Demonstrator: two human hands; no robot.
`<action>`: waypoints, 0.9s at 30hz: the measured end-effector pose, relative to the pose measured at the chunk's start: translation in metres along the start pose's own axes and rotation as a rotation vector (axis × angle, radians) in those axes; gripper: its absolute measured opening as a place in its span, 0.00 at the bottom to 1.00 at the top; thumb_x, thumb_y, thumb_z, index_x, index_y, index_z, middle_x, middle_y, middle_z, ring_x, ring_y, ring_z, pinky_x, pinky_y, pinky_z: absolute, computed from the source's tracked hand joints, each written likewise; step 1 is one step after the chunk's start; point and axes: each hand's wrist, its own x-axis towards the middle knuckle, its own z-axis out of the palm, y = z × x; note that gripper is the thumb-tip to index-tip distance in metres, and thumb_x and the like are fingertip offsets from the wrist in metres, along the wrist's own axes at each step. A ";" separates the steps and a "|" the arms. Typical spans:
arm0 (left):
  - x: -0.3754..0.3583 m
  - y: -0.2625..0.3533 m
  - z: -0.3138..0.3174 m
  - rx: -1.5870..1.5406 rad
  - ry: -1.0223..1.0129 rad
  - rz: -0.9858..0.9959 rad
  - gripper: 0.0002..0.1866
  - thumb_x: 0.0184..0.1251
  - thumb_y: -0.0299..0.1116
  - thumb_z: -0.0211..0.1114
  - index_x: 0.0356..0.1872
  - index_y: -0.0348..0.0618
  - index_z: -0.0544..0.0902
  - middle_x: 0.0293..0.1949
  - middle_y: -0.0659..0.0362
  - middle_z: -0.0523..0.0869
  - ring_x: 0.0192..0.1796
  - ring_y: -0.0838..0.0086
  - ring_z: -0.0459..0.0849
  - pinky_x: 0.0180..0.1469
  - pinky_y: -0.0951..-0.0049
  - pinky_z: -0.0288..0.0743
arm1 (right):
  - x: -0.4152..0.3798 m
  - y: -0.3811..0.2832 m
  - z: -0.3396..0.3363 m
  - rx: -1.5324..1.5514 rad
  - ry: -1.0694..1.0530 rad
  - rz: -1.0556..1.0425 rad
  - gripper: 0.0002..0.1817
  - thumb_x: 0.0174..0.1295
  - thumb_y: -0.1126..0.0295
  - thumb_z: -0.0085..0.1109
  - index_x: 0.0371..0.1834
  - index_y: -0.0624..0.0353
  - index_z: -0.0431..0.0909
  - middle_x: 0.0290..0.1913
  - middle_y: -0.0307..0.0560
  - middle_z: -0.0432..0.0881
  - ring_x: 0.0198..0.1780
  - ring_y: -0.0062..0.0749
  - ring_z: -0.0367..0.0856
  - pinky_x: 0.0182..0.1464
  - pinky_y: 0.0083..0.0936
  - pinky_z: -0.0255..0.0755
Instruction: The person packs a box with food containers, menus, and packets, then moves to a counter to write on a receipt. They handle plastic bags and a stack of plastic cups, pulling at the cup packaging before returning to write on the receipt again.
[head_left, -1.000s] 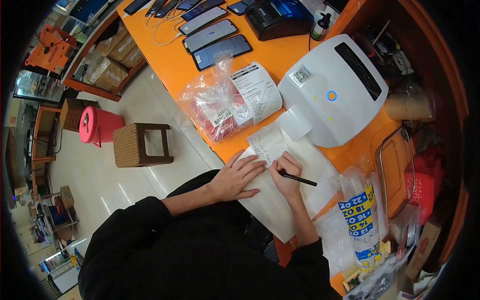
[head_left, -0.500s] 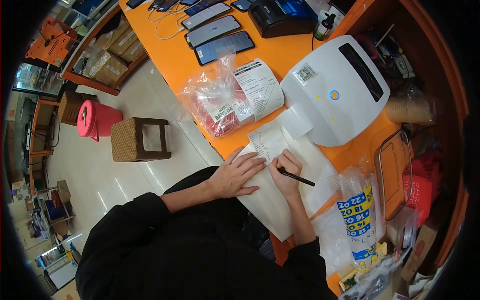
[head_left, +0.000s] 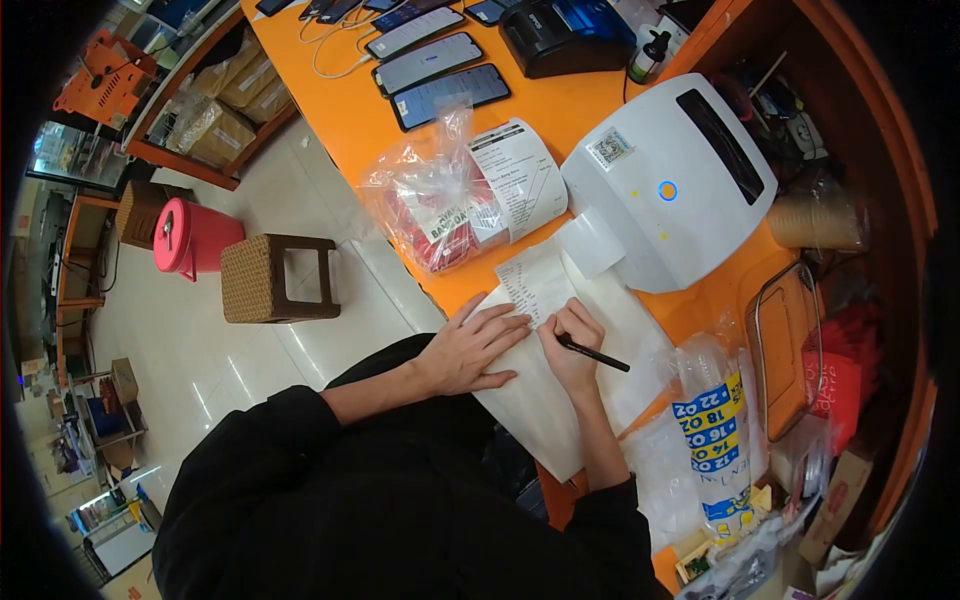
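Observation:
My left hand (head_left: 472, 352) lies flat with its fingers apart on a large white sheet (head_left: 545, 405). Its fingertips rest at the lower edge of a narrow printed receipt (head_left: 528, 285). Closed around a black pen (head_left: 603, 357), my right hand (head_left: 574, 345) sits at the receipt's right side. The pen's tip is hidden behind my fingers. Beyond the receipt is a knotted clear plastic bag (head_left: 415, 215) with red packaging inside, and a long printed slip (head_left: 520, 178) lies against it.
A white machine (head_left: 660, 240) with a lit orange button stands right of the receipt. Several phones (head_left: 450, 95) and a black printer (head_left: 565, 40) are at the back of the orange table (head_left: 335, 100). A plastic-wrapped cup sleeve (head_left: 715, 430) lies at right; a woven stool (head_left: 255, 280) stands on the floor.

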 end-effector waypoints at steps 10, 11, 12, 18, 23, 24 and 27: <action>0.000 0.001 0.001 0.000 0.010 -0.007 0.30 0.55 0.51 0.60 0.55 0.43 0.69 0.57 0.60 0.70 0.64 0.68 0.63 0.68 0.55 0.46 | -0.002 0.005 0.000 0.001 0.112 0.062 0.14 0.40 0.88 0.53 0.11 0.65 0.58 0.15 0.45 0.59 0.14 0.29 0.59 0.18 0.24 0.52; 0.000 0.000 0.001 0.000 0.011 -0.007 0.30 0.55 0.51 0.60 0.55 0.43 0.69 0.57 0.60 0.70 0.64 0.68 0.63 0.68 0.55 0.46 | -0.002 0.006 0.000 0.000 0.112 0.061 0.14 0.40 0.88 0.53 0.11 0.65 0.58 0.15 0.45 0.59 0.14 0.29 0.59 0.18 0.24 0.52; 0.000 0.000 0.001 0.000 0.011 -0.006 0.30 0.55 0.51 0.60 0.55 0.44 0.68 0.57 0.60 0.69 0.63 0.67 0.63 0.68 0.55 0.47 | -0.002 0.008 0.001 -0.003 0.108 0.050 0.14 0.40 0.88 0.54 0.11 0.65 0.58 0.15 0.45 0.59 0.14 0.29 0.59 0.18 0.24 0.52; -0.001 0.001 0.000 -0.001 0.011 -0.006 0.30 0.55 0.51 0.60 0.55 0.44 0.68 0.57 0.60 0.69 0.63 0.67 0.63 0.68 0.55 0.46 | -0.001 0.005 0.001 -0.016 0.082 0.029 0.14 0.39 0.88 0.54 0.12 0.64 0.58 0.16 0.45 0.59 0.14 0.29 0.58 0.18 0.24 0.52; 0.000 0.001 0.001 0.000 0.028 0.005 0.30 0.55 0.51 0.59 0.55 0.43 0.69 0.57 0.60 0.70 0.63 0.67 0.63 0.68 0.56 0.46 | 0.000 0.005 0.000 0.001 0.103 -0.031 0.14 0.40 0.88 0.55 0.12 0.64 0.59 0.16 0.45 0.59 0.14 0.29 0.59 0.18 0.23 0.52; 0.000 0.002 0.000 0.006 0.027 -0.003 0.30 0.55 0.51 0.60 0.54 0.43 0.69 0.57 0.59 0.70 0.63 0.67 0.63 0.68 0.56 0.47 | -0.001 0.005 0.000 0.012 0.167 0.015 0.15 0.41 0.87 0.56 0.12 0.63 0.59 0.16 0.44 0.60 0.14 0.29 0.59 0.17 0.24 0.52; -0.001 0.001 -0.002 -0.003 0.027 0.016 0.29 0.54 0.50 0.60 0.54 0.43 0.69 0.57 0.59 0.70 0.62 0.66 0.64 0.67 0.55 0.47 | 0.003 0.007 -0.006 0.054 0.258 0.070 0.13 0.44 0.87 0.59 0.15 0.62 0.64 0.20 0.45 0.65 0.18 0.26 0.62 0.20 0.21 0.56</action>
